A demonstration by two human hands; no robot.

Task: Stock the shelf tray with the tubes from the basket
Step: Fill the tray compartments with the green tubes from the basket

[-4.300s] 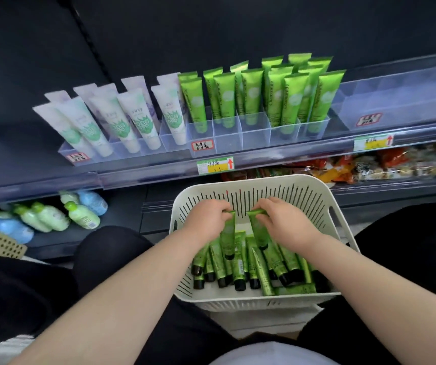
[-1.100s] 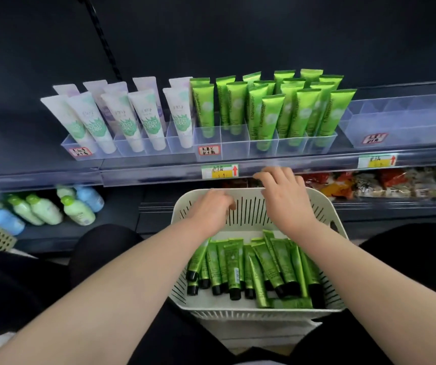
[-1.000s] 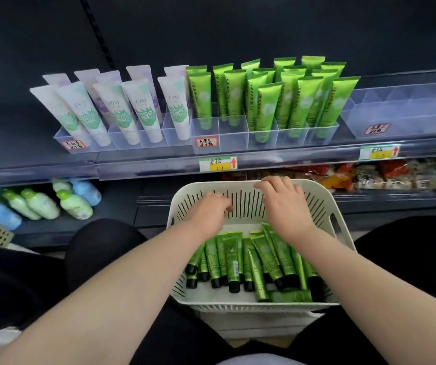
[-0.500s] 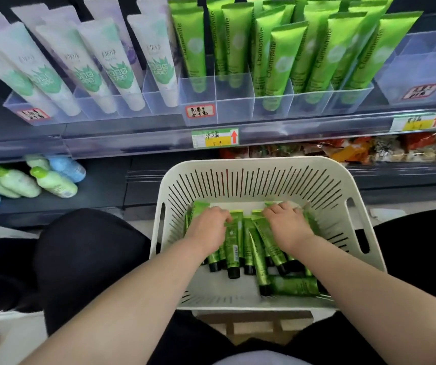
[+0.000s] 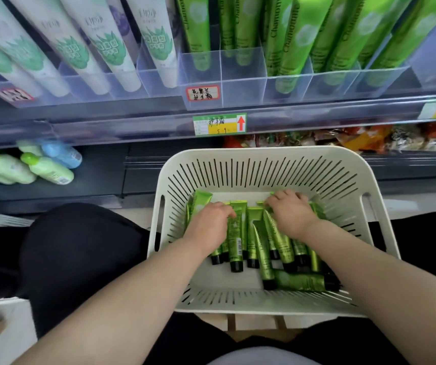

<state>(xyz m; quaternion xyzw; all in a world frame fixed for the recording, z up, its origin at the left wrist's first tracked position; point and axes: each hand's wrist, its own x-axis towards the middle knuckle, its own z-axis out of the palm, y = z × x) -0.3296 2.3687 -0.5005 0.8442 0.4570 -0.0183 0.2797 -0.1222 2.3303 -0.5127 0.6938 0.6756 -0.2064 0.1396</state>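
The white basket (image 5: pixel 264 153) holds dark green tubes (image 5: pixel 238 233), caps toward the person. The left hand (image 5: pixel 209 223) and right hand (image 5: pixel 292 216) rest on them, fingers curled; whether they grip any is hidden. Above the basket, the clear shelf tray (image 5: pixel 243 94) holds brighter tubes (image 5: pixel 294 46) standing upright.

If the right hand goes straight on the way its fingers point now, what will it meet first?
Probably the slotted far wall of the basket; the right hand rests on the tubes, though depth is unclear.
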